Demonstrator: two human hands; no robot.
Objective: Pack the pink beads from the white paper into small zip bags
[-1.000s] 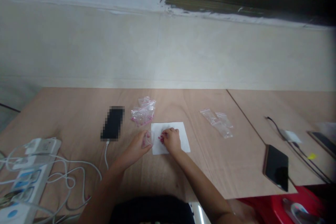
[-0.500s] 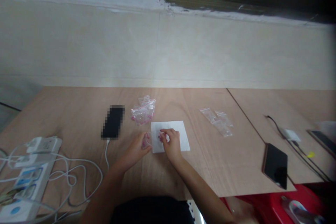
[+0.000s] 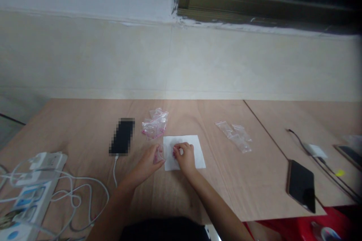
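Observation:
My left hand [image 3: 147, 164] holds a small clear zip bag [image 3: 158, 156] with pink contents at the left edge of a white paper sheet [image 3: 188, 162]. My right hand [image 3: 184, 157] rests over the sheet, its fingertips pinched on a small pink piece [image 3: 174, 153]. Much of that piece is hidden by my fingers. Behind the sheet lies a clear zip bag of pink pieces [image 3: 155, 126]. Farther right on the wooden table [image 3: 198, 116] are several flat clear zip bags [image 3: 233, 137].
A pixelated black phone [image 3: 122, 136] lies left of the hands, with a white cable. A power strip [image 3: 32, 199] and tangled white cables fill the front left. A black tablet [image 3: 301, 185] and a dark cable lie to the right. The table's far side meets a wall.
My right hand has lowered its fingertips toward the paper. My left hand still holds the small bag. The whole scene sits slightly lower in view.

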